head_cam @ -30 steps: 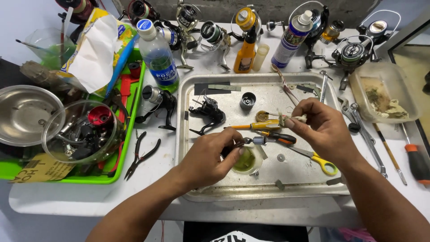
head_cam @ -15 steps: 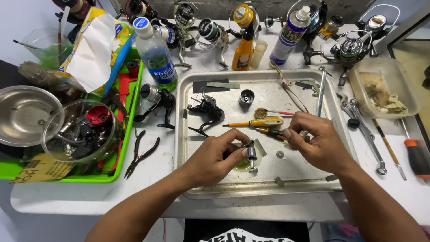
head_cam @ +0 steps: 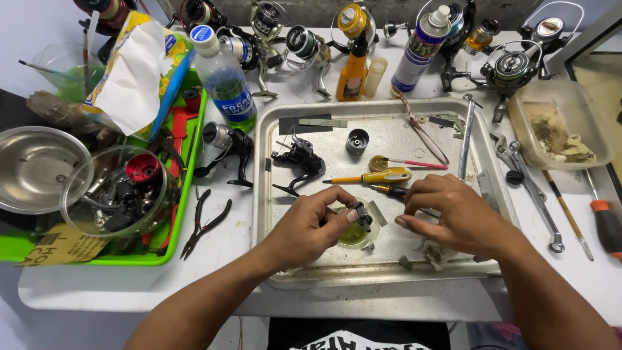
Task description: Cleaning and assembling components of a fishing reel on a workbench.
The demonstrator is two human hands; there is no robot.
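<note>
Centrally, left hand point(head_cam: 311, 223) pinching small dark part point(head_cam: 363, 216) (over cup point(head_cam: 353, 234)); right hand point(head_cam: 453, 217) half-curled beside screwdriver point(head_cam: 369, 177).

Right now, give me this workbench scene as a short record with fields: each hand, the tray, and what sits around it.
left hand: pinches a small dark metal part over a small cup of yellowish liquid
right hand: palm down on the tray, fingertips at a tool with a dark and orange handle
metal tray: holds a black reel body, a yellow screwdriver, a small dark cylinder
left of tray: pliers, green bin, plastic bottle
right of tray: wrenches
back edge: spray can, fishing reels
</note>
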